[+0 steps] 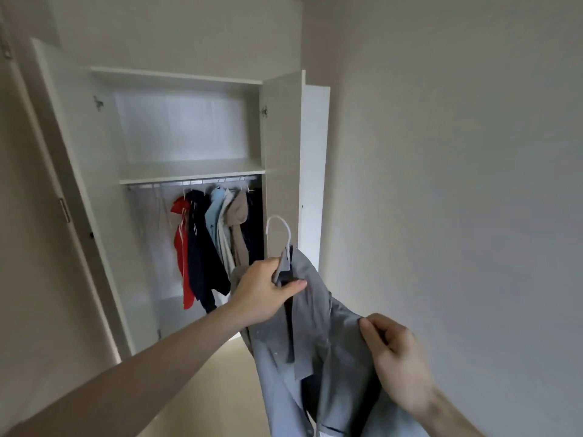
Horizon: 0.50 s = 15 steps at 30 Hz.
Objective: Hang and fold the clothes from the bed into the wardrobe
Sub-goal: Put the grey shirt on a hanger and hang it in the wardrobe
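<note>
A grey shirt hangs on a white hanger in front of me. My left hand grips the hanger and the shirt's collar just below the hook. My right hand pinches the shirt's right shoulder edge, lower and nearer to me. The open wardrobe stands ahead on the left. Its rail carries several hung garments, among them a red one, a dark navy one, a light blue one and a beige one. The bed is out of view.
The wardrobe's right door stands open just behind the hanger's hook, and the left door is swung wide. A bare white shelf sits above the rail. A plain wall fills the right side.
</note>
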Available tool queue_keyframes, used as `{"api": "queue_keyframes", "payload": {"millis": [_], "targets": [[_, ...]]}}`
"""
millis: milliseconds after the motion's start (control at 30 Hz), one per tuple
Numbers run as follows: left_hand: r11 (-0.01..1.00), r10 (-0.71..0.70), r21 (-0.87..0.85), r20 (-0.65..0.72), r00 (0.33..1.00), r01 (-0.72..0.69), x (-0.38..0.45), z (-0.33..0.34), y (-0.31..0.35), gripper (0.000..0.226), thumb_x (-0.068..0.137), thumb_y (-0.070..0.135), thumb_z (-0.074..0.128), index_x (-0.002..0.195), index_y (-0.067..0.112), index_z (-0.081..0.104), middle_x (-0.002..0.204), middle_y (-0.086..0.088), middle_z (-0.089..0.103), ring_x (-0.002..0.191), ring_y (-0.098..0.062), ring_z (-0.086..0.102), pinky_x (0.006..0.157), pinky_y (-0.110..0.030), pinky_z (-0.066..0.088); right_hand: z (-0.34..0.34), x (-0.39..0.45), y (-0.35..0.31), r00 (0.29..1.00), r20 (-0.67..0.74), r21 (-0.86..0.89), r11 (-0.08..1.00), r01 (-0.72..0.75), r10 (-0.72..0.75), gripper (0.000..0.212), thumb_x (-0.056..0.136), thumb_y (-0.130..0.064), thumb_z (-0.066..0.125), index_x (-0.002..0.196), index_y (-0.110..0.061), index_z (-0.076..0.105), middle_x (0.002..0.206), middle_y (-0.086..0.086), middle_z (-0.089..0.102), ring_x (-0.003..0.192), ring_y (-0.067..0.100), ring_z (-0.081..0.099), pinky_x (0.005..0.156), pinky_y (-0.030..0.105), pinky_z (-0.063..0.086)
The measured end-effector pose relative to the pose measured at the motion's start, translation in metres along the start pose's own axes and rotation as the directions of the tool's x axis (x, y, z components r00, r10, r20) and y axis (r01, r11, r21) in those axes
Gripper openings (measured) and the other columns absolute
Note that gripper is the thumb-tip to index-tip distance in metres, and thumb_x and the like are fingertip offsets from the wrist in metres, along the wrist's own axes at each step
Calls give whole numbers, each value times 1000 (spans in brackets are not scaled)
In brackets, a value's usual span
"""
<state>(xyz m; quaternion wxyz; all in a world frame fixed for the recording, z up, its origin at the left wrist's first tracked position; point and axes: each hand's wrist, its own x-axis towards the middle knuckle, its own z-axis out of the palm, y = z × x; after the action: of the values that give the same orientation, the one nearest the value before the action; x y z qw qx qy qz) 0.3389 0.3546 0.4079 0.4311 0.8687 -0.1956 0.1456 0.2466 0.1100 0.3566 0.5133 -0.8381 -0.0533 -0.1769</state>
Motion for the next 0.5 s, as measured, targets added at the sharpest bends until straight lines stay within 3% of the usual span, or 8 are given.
{"api": "queue_keyframes", "payload": {"millis": [67, 167, 300, 400, 500], "targets": [[999, -48, -9, -39, 998, 48, 8, -13, -16, 23, 87, 38, 80, 81, 19, 68, 70, 17, 66, 69, -3, 63, 69, -31, 51, 15, 17, -6, 998, 52, 7, 1000, 25, -26, 38, 104, -20, 58, 69, -9, 48, 60, -12, 38, 59, 5, 36, 54, 25, 30], [996, -81, 27, -54, 995, 82, 25, -31, -41, 34, 90, 41, 76, 85, 9, 67, 79, -6, 69, 77, -20, 67, 76, -41, 53, 36, 42, -14, 993, 111, 32, 999, 38, -41, 38, 105, -18, 56, 69, -10, 46, 62, -13, 37, 61, 6, 35, 55, 23, 30], [995, -34, 95, -76, 997, 41, 59, -55, -85, 43, 96, 34, 69, 67, 10, 48, 62, 1, 45, 57, -13, 45, 61, -34, 39, 76, 80, -20, 979, 204, 90, 996, -15, -3, 36, 105, -14, 55, 69, -9, 52, 61, -12, 42, 59, 5, 38, 54, 19, 31], [977, 4, 211, -85, 996, 14, 85, -74, -125, 45, 100, 32, 62, 63, 13, 44, 62, 0, 46, 55, -13, 46, 59, -40, 42, 113, 113, -28, 944, 322, 119, 987, -108, 65, 34, 105, -13, 55, 72, -7, 60, 62, -6, 48, 60, 8, 40, 53, 19, 31], [963, 32, 270, -89, 996, -7, 106, -92, -168, 49, 101, 30, 61, 58, 22, 39, 63, 7, 43, 58, -8, 48, 57, -29, 36, 151, 145, -32, 909, 399, 129, 974, -187, 121, 30, 104, -17, 55, 83, 0, 68, 71, 5, 58, 69, 14, 49, 65, 26, 36]]}}
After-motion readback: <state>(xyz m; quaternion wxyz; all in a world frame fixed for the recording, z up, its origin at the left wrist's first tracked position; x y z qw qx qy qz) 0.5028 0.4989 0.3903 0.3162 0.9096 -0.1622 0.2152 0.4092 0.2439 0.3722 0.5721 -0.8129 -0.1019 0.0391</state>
